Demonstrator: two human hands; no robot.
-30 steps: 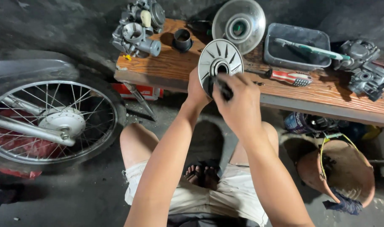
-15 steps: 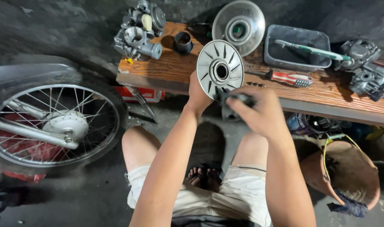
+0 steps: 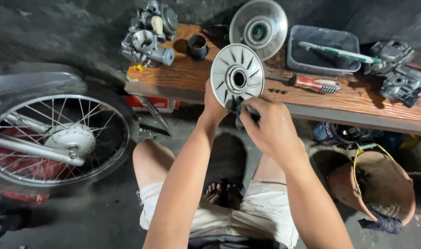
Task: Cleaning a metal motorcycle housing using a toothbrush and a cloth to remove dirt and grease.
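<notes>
A round finned metal disc (image 3: 237,76) is being held upright in front of the wooden bench (image 3: 192,78), its finned face and centre hole turned toward the camera, so its axis is running roughly from the viewer to the bench. It is being gripped at its lower left rim by the left hand (image 3: 215,105), fingers closed behind it. The right hand (image 3: 270,127) is being kept curled just below the disc, seemingly pinching a small dark part (image 3: 240,110) against the lower edge, though that part is largely hidden.
</notes>
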